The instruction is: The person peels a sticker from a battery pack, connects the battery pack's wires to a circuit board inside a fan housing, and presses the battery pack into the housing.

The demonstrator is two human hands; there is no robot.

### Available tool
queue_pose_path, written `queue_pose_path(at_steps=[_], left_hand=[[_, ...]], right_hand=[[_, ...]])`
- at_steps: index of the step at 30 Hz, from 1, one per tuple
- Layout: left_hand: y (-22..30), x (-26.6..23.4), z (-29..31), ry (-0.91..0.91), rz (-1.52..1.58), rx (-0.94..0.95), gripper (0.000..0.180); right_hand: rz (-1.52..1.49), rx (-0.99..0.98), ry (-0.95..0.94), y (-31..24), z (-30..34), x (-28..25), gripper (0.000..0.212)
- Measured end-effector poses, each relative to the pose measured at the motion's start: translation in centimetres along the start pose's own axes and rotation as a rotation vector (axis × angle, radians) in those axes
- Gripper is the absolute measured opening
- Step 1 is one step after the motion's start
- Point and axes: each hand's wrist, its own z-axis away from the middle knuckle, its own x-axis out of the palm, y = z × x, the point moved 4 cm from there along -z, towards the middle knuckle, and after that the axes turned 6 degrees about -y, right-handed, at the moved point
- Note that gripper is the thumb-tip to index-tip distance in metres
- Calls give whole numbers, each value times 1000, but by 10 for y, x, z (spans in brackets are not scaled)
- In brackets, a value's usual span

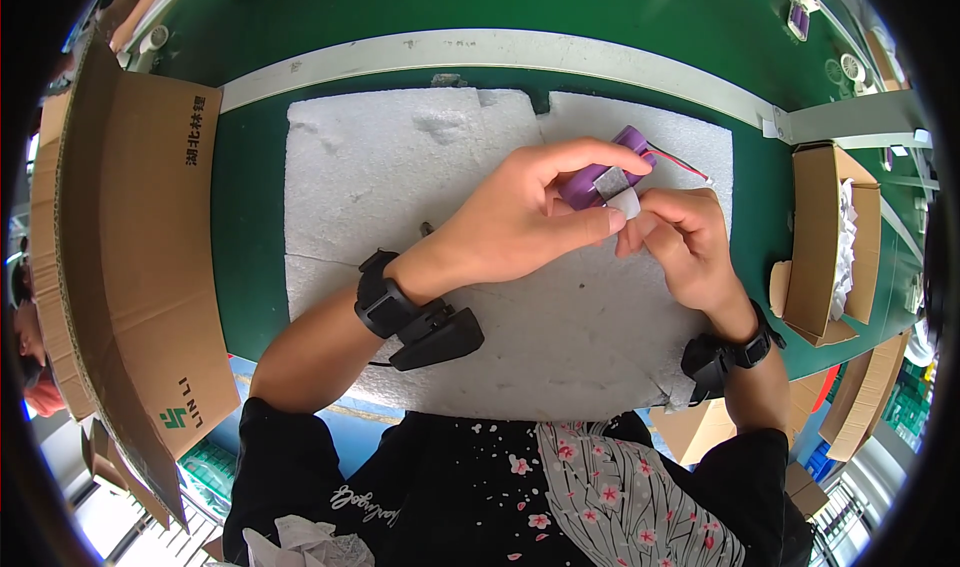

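Observation:
A purple battery pack [577, 189] with red and black wires [680, 159] ending in a small white connector is held above the foam sheet. My left hand [530, 207] grips it, thumb below and fingers over the far side. A grey patch lies on the pack's face, and a small white piece [626, 203] sticks out at its near edge. The fingertips of my right hand [683, 237] are pinched together close against that white piece. Whether they hold its edge is hidden. Both wrists carry black strapped devices.
A white foam sheet [400, 187] covers the green bench [250, 227]. On the left stands a large cardboard box [140, 257]; at right, a small open carton [800, 237] holds white paper pieces. A pale metal rail [500, 47] crosses the far side.

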Motion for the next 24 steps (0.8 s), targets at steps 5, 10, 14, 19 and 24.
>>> queue_pose_path(at_steps=[5, 10, 14, 19, 24], left_hand=[[-4, 0, -2, 9, 21, 80, 39], [-7, -2, -2, 44, -2, 112, 40], [-4, -2, -1, 100, 39, 107, 41], [-3, -3, -1, 92, 66, 77, 41], [-2, -1, -1, 134, 86, 57, 36]], right_hand=[[-49, -12, 9, 0, -1, 1, 21], [-86, 4, 28, -2, 0, 2, 29], [-107, 26, 53, 1, 1, 3, 33], [-109, 56, 66, 2, 1, 3, 30], [-115, 53, 68, 2, 0, 3, 28]])
